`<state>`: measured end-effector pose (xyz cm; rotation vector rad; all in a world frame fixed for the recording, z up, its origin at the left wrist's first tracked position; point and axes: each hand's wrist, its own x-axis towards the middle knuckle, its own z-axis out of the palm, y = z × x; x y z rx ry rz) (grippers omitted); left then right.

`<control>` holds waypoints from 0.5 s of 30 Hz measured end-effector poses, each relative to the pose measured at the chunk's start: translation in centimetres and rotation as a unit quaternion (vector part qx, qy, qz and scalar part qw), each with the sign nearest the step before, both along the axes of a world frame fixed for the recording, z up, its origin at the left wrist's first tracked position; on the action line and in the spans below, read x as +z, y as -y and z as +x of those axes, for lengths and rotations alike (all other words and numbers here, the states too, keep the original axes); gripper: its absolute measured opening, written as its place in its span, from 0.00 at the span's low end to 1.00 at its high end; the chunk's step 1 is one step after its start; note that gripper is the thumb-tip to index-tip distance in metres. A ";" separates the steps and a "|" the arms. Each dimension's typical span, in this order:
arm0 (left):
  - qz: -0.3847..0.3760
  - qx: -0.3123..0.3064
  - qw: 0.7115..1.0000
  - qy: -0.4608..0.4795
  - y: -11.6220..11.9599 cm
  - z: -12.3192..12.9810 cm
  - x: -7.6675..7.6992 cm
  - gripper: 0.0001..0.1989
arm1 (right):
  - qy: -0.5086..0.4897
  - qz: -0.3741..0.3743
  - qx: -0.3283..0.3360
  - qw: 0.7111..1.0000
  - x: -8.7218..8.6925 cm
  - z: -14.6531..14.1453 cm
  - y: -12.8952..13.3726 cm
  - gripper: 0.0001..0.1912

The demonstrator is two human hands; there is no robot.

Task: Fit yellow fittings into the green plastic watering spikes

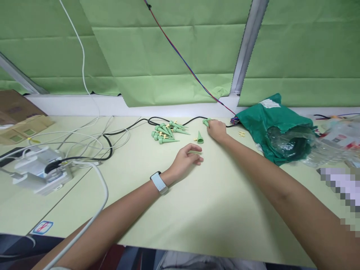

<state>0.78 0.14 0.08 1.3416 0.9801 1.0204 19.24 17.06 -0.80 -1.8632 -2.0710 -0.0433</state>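
- The right hand is grasping a green plastic cone spike at its fingertips.
- The left hand lies released, with an upright green plastic cone at one o'clock.

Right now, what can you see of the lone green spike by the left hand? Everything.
The green plastic spike is a pale green tapered cone, its narrow tip pointing away and its wider, cup-like end nearest the viewer. Whether it stands or lies is hard to tell. It rests on the pale green table, apart from the pile of similar spikes, just beyond the fingertips of the left hand, which do not touch it. A tiny yellow piece sits to its left.
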 end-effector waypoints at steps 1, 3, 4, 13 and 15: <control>-0.002 0.000 1.000 0.000 0.0 0.0 0.0 0.09 | 0.006 -0.002 -0.003 1.000 0.1 -0.1 -0.4 0.13; -0.006 -0.002 1.000 -0.002 0.1 0.0 0.0 0.08 | 0.014 -0.005 -0.008 1.000 0.3 -0.2 -1.1 0.14; -0.007 -0.003 1.000 -0.004 0.1 0.0 0.0 0.08 | 0.015 -0.007 -0.011 1.000 0.4 -0.2 -1.3 0.14; -0.006 -0.001 1.000 0.001 0.0 0.0 -0.1 0.07 | -0.036 0.001 -0.016 0.999 0.6 -1.4 0.9 0.19; -0.002 -0.001 1.000 0.001 0.0 0.0 -0.1 0.07 | -0.058 -0.014 0.009 0.998 0.9 -2.0 2.1 0.21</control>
